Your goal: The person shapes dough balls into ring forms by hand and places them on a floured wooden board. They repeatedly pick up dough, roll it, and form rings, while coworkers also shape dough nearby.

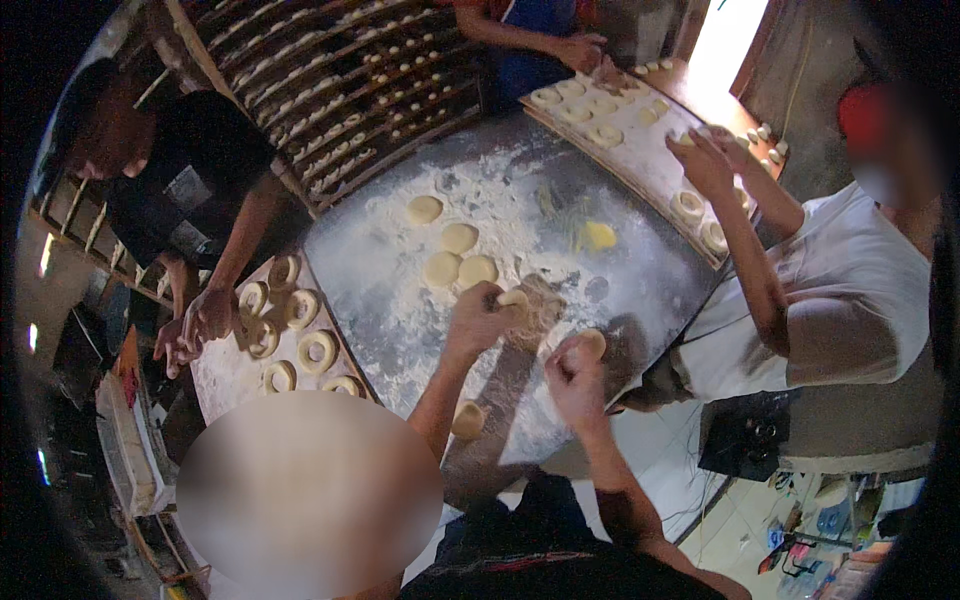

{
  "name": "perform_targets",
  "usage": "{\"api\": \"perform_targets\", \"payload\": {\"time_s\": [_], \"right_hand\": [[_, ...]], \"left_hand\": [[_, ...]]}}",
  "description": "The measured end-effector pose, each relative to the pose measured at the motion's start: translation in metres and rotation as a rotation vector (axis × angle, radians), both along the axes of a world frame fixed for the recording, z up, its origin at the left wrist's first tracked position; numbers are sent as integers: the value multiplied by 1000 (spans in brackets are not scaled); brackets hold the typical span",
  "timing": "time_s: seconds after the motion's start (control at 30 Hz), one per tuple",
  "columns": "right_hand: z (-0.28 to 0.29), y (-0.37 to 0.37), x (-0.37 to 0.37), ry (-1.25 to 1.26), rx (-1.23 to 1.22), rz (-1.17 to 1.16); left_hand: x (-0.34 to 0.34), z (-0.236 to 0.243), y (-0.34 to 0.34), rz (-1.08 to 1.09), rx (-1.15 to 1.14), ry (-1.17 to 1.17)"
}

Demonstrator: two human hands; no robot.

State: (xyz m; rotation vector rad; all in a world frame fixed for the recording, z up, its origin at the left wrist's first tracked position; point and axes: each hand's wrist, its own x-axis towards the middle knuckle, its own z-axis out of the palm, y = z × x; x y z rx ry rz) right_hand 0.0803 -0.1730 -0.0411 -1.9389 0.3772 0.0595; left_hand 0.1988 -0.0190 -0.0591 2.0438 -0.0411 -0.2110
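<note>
My left hand (478, 322) is closed round a small pale piece of dough (512, 298) above the floured table. To its right, my right hand (576, 380) is slightly blurred, its fingers curled against a flat round of dough (593, 344) that they partly hide. Beyond my left hand, several dough rounds (459, 238) lie in a loose group on the flour. A single dough round (467, 420) rests by the near table edge, between my forearms. Part of my left forearm is hidden behind a blurred patch.
Dough rings lie on a board (215, 385) at left, beside a person in black (200, 170). Another board (640, 165) with rings stands far right; a person in white (850, 290) and another in blue work there. Behind is a loaded rack (350, 90). Yellow lump (598, 236) on the table (660, 285).
</note>
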Motion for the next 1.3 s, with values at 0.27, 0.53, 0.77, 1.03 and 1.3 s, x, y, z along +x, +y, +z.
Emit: {"api": "perform_targets", "payload": {"time_s": [0.27,0.53,0.77,1.03,1.3], "right_hand": [[10,14,45,-281,448,422],[51,96,17,-142,539,757],[53,180,6,-635,-284,520],[41,207,-21,-317,318,753],[44,182,-46,-13,889,870]], "left_hand": [[-78,47,17,292,-551,-32],[-147,86,113,143,-287,-108],[-153,58,178,122,29,-240],[-176,60,183,820,-889,-99],[-195,41,139,928,-576,-488]]}}
